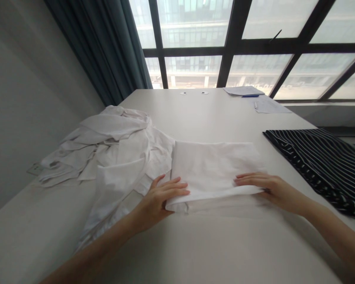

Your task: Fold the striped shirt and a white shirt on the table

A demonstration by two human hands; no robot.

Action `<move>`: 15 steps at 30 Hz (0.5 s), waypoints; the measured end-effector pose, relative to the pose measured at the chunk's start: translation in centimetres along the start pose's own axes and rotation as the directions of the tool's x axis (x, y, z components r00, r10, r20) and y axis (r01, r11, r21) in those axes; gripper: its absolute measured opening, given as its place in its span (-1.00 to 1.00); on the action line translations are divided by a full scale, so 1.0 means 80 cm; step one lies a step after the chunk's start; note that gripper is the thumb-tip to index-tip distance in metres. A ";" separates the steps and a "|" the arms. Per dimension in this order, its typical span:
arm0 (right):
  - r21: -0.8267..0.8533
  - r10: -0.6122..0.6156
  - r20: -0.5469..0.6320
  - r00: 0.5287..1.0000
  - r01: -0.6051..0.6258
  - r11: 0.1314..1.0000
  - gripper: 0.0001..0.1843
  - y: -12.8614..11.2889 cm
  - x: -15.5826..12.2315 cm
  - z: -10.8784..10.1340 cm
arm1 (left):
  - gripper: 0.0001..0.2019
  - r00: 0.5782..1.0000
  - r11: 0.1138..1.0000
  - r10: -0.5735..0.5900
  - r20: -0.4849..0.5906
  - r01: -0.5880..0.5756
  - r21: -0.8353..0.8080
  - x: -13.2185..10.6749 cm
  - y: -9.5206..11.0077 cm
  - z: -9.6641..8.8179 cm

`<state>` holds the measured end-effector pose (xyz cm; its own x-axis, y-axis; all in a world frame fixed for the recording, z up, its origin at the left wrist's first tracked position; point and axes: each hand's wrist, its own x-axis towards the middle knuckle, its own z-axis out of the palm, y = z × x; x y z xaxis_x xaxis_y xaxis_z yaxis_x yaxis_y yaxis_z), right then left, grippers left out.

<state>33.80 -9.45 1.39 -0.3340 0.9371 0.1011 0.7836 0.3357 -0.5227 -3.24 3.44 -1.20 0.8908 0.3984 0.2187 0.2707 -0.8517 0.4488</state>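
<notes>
A white garment folded into a rectangle [214, 165] lies in front of me, its near edge lifted a little off the table. My left hand [165, 195] grips its near left corner, fingers on top and thumb side underneath. At the near right corner, my right hand [262, 185] has its fingers over the cloth, with the thumb tucked below the edge; this side is slightly blurred. Left of the folded piece, a crumpled pile of white shirts [121, 146] spreads out, with one sleeve reaching toward my left forearm.
A black garment with white stripes [322, 165] lies at the table's right edge. Papers [244, 90] and a blue pen [250, 96] rest at the far right of the white table [195, 118]. Beyond stand windows and a dark curtain [106, 43]; a wall rises on the left.
</notes>
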 end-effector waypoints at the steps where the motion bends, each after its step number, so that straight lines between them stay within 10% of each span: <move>1: -0.016 0.004 -0.040 0.999 -0.005 1.000 -0.63 0.001 -0.001 0.000 | -0.63 1.000 1.000 0.020 0.007 -0.020 0.024 -0.001 0.000 -0.001; 7: -0.009 -0.002 -0.147 0.989 0.001 1.000 -0.66 0.004 -0.001 0.002 | -0.62 0.981 0.978 0.193 -0.004 -0.193 0.083 -0.003 0.003 -0.007; 15: 0.213 0.059 0.091 0.994 -0.077 0.974 -0.65 0.006 0.001 -0.008 | -0.61 0.947 0.944 0.319 0.023 -0.320 0.083 0.000 0.013 -0.004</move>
<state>34.54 -9.16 1.71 -0.3339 0.9426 -0.0076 0.6775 0.2344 -0.6972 -3.10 2.65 -0.45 0.9386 0.0981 0.3309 0.0010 -0.9596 0.2815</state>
